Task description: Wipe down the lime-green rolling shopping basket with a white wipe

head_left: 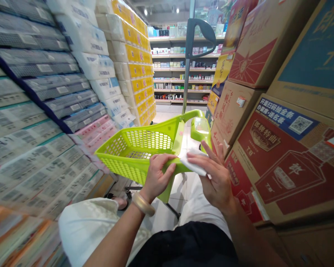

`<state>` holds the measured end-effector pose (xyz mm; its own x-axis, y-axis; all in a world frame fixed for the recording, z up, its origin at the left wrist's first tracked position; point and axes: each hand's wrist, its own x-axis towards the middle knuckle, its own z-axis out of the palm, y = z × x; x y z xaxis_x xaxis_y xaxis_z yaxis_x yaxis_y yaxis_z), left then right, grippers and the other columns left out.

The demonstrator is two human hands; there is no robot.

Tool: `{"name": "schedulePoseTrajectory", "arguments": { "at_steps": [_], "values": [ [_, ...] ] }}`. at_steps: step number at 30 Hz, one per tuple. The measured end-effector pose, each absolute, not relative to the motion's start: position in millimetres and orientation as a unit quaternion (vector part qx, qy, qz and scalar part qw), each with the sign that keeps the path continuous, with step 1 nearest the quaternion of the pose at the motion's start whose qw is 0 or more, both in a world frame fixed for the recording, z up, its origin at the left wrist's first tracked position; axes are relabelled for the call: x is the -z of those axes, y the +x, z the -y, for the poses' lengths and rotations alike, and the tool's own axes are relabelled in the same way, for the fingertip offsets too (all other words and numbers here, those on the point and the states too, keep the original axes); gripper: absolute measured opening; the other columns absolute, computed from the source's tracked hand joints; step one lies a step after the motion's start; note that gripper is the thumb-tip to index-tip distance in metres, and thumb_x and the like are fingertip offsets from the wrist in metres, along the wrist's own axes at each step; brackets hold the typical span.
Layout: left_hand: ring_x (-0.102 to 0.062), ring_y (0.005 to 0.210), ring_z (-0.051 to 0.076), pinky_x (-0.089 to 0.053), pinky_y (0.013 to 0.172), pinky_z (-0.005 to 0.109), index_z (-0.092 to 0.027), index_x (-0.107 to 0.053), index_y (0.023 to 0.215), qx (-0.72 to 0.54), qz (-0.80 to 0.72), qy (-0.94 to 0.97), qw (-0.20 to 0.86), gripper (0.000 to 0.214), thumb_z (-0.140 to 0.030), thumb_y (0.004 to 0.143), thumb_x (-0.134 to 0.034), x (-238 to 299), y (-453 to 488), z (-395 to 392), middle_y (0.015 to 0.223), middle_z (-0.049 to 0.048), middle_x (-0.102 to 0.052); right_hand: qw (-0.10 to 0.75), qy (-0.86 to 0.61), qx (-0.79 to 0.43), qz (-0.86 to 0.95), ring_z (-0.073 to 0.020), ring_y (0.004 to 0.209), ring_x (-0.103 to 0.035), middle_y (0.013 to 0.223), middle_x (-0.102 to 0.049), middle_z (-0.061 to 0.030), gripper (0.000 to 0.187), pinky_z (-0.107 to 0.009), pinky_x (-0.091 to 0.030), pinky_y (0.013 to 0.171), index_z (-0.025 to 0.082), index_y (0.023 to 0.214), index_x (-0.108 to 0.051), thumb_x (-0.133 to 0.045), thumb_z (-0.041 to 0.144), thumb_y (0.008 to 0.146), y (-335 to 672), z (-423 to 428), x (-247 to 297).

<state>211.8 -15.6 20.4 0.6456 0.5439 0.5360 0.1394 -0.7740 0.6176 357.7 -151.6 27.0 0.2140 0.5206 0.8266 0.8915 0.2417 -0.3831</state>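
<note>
A lime-green plastic shopping cart (136,167) with a perforated basket stands before my knees. My left hand (159,172) grips the near rim of the basket, fingers over the edge and thumb toward me. Against the green frame to the right of it, my right hand (211,170) presses a folded white cloth or tissue (195,161), its fingers lying over it. A green piece with a pale panel (200,126) curves up just beyond that hand. Behind the cart rises a metal pole topped by a grey loop handle (199,39).
Packs of tissue paper (136,63) are stacked high on the left, beside grey-wrapped packs (50,79). Printed cardboard cartons (289,159) wall in the right side. Shelves of small goods (183,69) stand across the far end, past the tiled floor (169,108).
</note>
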Motion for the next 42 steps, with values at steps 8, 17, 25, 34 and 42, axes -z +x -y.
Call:
{"name": "schedulePoseTrajectory", "arguments": {
  "at_steps": [8,17,25,34,42],
  "values": [
    [-0.059,0.092,0.023,-0.04,0.094,0.039,-0.024,-0.068,0.094,-0.39,-0.212,0.854,0.272,0.027,-0.039,0.09,-0.045,-18,203,10,0.092,0.0022,-0.072,0.54,-0.551,0.161,0.615,-0.0252,0.134,-0.052,0.12,-0.072,-0.0046,0.029,-0.052,-0.029,0.119,0.025,0.111,-0.068,-0.049,0.015,0.092,355,151,-23],
    [-0.06,0.088,0.022,-0.042,0.093,0.039,-0.023,-0.068,0.09,-0.394,-0.209,0.851,0.277,0.029,-0.036,0.091,-0.042,-20,197,8,0.087,0.0021,-0.072,0.624,-0.555,0.166,0.524,-0.0264,0.129,-0.057,0.113,-0.075,-0.005,0.023,-0.054,-0.029,0.119,0.024,0.105,-0.069,-0.051,0.016,0.092,355,144,-19],
    [-0.059,0.088,0.022,-0.043,0.091,0.038,-0.022,-0.069,0.087,-0.395,-0.218,0.845,0.286,0.031,-0.037,0.09,-0.041,-24,192,12,0.087,0.0028,-0.071,0.627,-0.528,0.162,0.55,-0.0263,0.125,-0.06,0.111,-0.076,-0.0047,0.023,-0.053,-0.031,0.117,0.024,0.104,-0.07,-0.052,0.016,0.093,355,146,-19],
    [-0.059,0.085,0.022,-0.042,0.093,0.039,-0.021,-0.069,0.083,-0.414,-0.234,0.82,0.318,0.031,-0.037,0.089,-0.043,-28,186,14,0.084,0.0029,-0.07,0.593,-0.48,0.125,0.634,-0.0271,0.126,-0.059,0.115,-0.074,-0.0053,0.025,-0.052,-0.032,0.117,0.025,0.11,-0.069,-0.049,0.021,0.095,347,149,-17],
    [-0.058,0.083,0.021,-0.043,0.09,0.039,-0.021,-0.067,0.075,-0.427,-0.256,0.804,0.325,0.032,-0.038,0.089,-0.043,-25,181,5,0.078,0.0023,-0.068,0.591,-0.485,0.121,0.633,-0.0263,0.128,-0.057,0.118,-0.073,-0.005,0.026,-0.052,-0.033,0.117,0.024,0.111,-0.069,-0.05,0.017,0.094,341,147,-17]
  ]
}}
